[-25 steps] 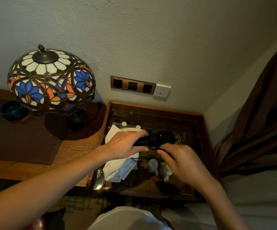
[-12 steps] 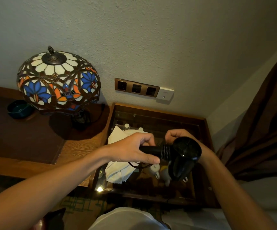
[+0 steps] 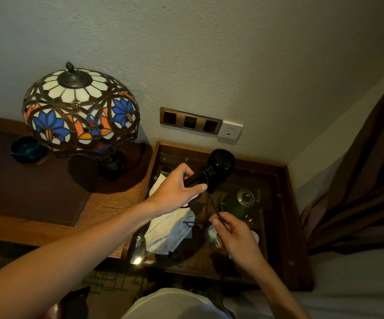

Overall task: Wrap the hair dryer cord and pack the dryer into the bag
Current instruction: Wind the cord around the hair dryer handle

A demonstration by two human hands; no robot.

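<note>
Head view: the left hand point(image 3: 174, 192) sits at frame centre, fingers wrapped tight round the handle of the black dryer point(image 3: 211, 172), which is held up in the air with its round head tilted toward the upper right. From the handle's base the cord point(image 3: 213, 203) drops down and right to the right hand point(image 3: 237, 236), just below centre, whose thumb and fingertips pinch the cord. Both hands are above a glass-topped side table point(image 3: 285, 203) with a raised wooden rim. On the glass at left lies the white bag point(image 3: 168, 229), crumpled, with a thin black drawstring showing; the left wrist covers its upper part. Right of the cord a round glass lid point(image 3: 246, 198) glints on a dark pot, and small white cups point(image 3: 211, 233) sit partly hidden behind the right hand. To the left, on a wooden desk point(image 3: 99, 203), stands a stained-glass lamp point(image 3: 80, 111), and beside it a dark ashtray point(image 3: 26, 148). On the wall above the side table is a row of sockets point(image 3: 190, 120). A brown curtain point(image 3: 358, 180) hangs at the right edge.
</note>
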